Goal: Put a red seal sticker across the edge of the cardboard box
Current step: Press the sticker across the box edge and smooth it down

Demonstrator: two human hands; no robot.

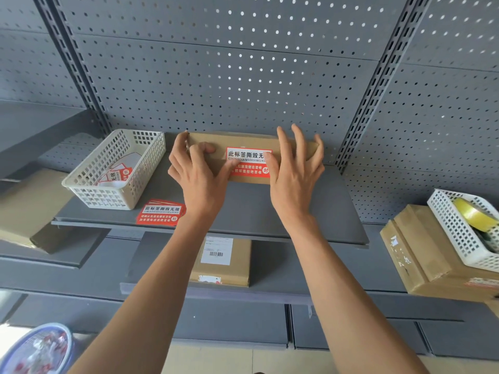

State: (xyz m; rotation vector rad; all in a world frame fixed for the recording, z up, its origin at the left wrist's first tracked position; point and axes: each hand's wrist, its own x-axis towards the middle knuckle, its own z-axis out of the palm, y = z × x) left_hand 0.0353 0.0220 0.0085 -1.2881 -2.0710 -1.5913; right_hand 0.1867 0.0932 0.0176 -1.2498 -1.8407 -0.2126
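- Cardboard box [205, 139]: lying flat at the back of the grey shelf [256, 209], at twelve o'clock from the person, its front edge facing them.
- Red seal sticker [247, 164]: sitting across that front edge, upper half on the top face, lower half folding down the front face.
- Left hand [198, 174]: resting on the box at nine o'clock of the sticker; fingers loosely curled over the top, thumb reaching to the sticker's left end and appearing to be pressing it. Gripping nothing that can be seen.
- Right hand [295, 171]: lying at three o'clock of the sticker; fingers spread wide and flat over the top of the box, thumb side covering the sticker's right end. Closing on nothing.
- Step in hand, by judgement: the sticker is already placed and is being smoothed down; the task is looking nearly finished.
- Next move, by judgement: calling for firm rubbing along the fold so that both halves are bonding without lifting, while the box is being kept from sliding back.
- White basket [89, 184]: standing at nine o'clock of the box; holding white sheets and at least one red sticker.
- Loose red stickers [161, 212]: lying as a small stack at seven o'clock of the box, just beside the basket.
- Second white basket [453, 233]: sitting on another carton at four o'clock; holding a yellowish tape roll [472, 213].
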